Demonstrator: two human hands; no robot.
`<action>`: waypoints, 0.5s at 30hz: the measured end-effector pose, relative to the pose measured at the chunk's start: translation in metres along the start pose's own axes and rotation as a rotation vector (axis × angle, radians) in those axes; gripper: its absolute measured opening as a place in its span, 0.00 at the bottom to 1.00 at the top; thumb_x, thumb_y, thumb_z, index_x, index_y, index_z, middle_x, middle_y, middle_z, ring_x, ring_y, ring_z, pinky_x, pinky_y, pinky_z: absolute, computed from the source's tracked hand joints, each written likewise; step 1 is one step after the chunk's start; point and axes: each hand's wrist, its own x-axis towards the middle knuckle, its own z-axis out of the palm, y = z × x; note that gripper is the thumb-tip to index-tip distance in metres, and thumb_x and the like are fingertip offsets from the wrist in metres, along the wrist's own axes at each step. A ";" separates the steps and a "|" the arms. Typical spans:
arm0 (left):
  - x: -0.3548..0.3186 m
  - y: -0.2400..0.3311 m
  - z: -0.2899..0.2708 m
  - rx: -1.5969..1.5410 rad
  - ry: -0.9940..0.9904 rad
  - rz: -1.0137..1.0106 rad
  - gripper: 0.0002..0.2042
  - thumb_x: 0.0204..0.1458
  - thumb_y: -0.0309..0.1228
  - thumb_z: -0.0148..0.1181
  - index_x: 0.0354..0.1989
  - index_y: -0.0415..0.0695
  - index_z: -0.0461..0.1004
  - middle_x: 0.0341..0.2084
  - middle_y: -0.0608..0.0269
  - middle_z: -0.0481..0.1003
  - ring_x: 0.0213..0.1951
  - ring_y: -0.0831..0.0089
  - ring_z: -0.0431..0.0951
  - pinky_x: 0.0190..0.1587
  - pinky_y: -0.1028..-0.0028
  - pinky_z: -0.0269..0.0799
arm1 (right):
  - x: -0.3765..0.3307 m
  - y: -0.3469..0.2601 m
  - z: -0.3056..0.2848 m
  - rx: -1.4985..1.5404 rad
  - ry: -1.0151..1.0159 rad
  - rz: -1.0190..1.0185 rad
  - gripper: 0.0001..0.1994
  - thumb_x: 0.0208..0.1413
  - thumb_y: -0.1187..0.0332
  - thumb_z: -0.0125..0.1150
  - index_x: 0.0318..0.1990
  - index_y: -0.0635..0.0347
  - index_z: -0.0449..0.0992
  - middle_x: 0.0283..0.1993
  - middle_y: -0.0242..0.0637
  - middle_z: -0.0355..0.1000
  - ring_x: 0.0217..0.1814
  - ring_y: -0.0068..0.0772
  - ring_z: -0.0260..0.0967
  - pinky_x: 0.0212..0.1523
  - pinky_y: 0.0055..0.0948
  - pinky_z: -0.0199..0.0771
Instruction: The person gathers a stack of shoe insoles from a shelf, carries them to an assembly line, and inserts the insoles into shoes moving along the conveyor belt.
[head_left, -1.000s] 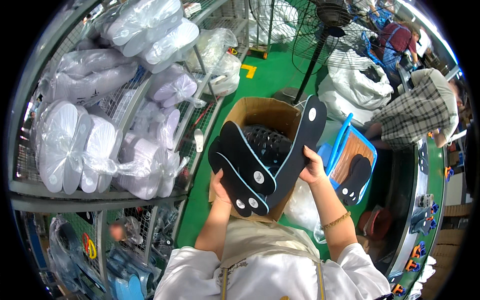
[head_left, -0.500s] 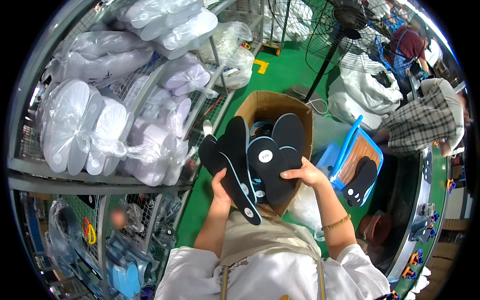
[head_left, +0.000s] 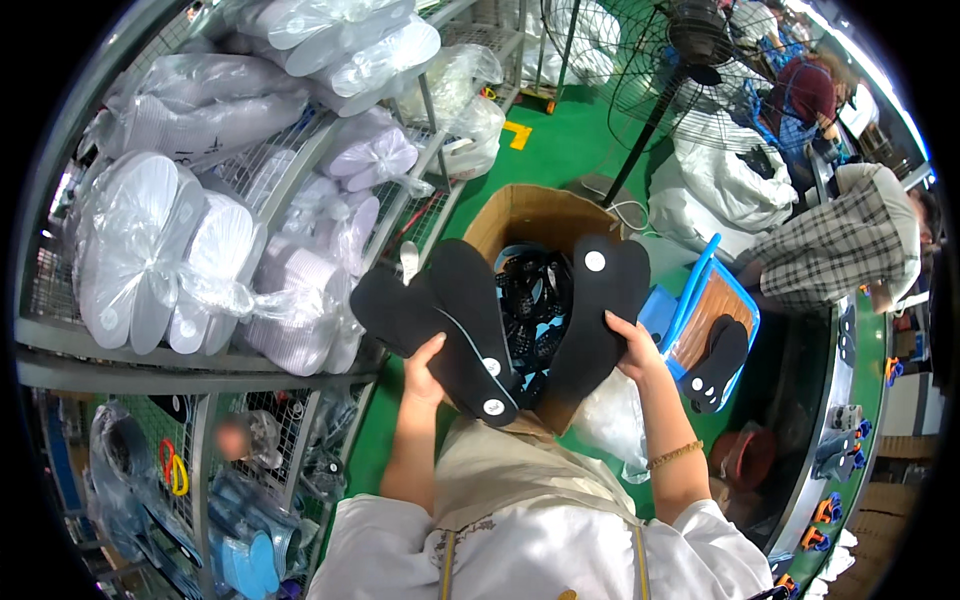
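My left hand (head_left: 424,368) grips two black insoles (head_left: 440,320) fanned out to the left, each with a small white round sticker near its end. My right hand (head_left: 632,347) holds a third black insole (head_left: 598,300) apart to the right, its heel pointing up with a white sticker on it. Behind and between them stands an open cardboard box (head_left: 530,215) with more black soles (head_left: 535,290) inside.
A wire rack (head_left: 300,190) of white soles in plastic bags fills the left. A blue crate (head_left: 705,320) with black insoles sits at the right, beside a conveyor edge (head_left: 850,400). A person in a plaid shirt (head_left: 840,245) works there. A standing fan (head_left: 680,50) stands behind.
The insoles were bunched together in front of the box; now my right hand has drawn one insole off to the right, and the left pair has tilted further left.
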 end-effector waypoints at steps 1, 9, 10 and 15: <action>-0.003 0.007 0.003 0.039 0.013 0.005 0.17 0.43 0.23 0.51 0.45 0.36 0.65 0.39 0.54 0.71 0.42 0.61 0.71 0.48 0.64 0.67 | -0.008 -0.002 0.000 -0.022 -0.077 -0.004 0.18 0.46 0.68 0.60 0.45 0.64 0.68 0.40 0.40 0.71 0.41 0.34 0.70 0.44 0.34 0.70; -0.031 0.019 0.060 0.325 -0.290 -0.174 0.17 0.38 0.18 0.55 0.41 0.39 0.68 0.34 0.60 0.72 0.39 0.66 0.73 0.43 0.68 0.70 | -0.066 0.039 0.053 0.079 -0.258 -0.078 0.20 0.42 0.73 0.63 0.46 0.63 0.68 0.43 0.36 0.69 0.45 0.32 0.68 0.48 0.32 0.67; -0.035 0.023 0.067 0.327 -0.302 -0.184 0.17 0.38 0.18 0.55 0.41 0.39 0.68 0.34 0.60 0.72 0.39 0.66 0.73 0.43 0.68 0.70 | -0.073 0.039 0.055 0.110 -0.229 -0.113 0.18 0.43 0.73 0.62 0.44 0.63 0.69 0.42 0.36 0.70 0.45 0.31 0.68 0.48 0.31 0.67; -0.036 0.030 0.067 0.287 -0.341 -0.326 0.17 0.40 0.22 0.58 0.43 0.38 0.67 0.37 0.57 0.71 0.40 0.65 0.72 0.44 0.68 0.70 | -0.114 0.038 0.055 -0.027 -0.080 -0.340 0.18 0.42 0.73 0.63 0.44 0.65 0.69 0.42 0.39 0.70 0.43 0.32 0.69 0.46 0.31 0.69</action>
